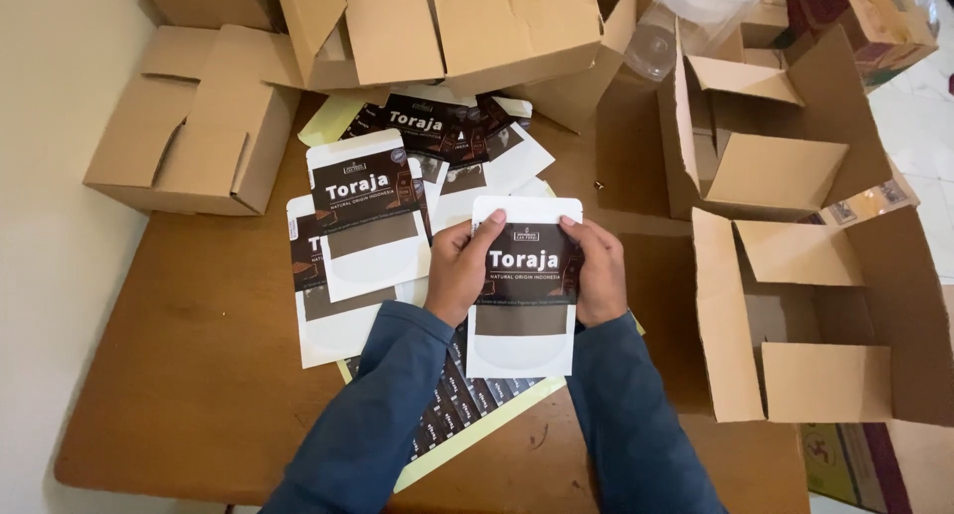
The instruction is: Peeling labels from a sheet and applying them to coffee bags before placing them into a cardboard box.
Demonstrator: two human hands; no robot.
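Both of my hands hold one white flat pouch (524,340) with a dark brown label, over the near middle of a brown wooden table (199,375). My left hand (459,269) grips its left edge, thumb on the top border. My right hand (596,271) grips the right edge, fingers pressing on the label. Under my forearms lies a yellow-backed sheet of dark labels (462,405). A loose pile of similar labelled white pouches (368,226) lies to the left and behind.
Open cardboard boxes ring the table: one at the far left (189,127), one at the back (467,27), two on the right (765,137) (825,325). A clear plastic bottle (661,37) lies at the back right. A pale wall runs along the left.
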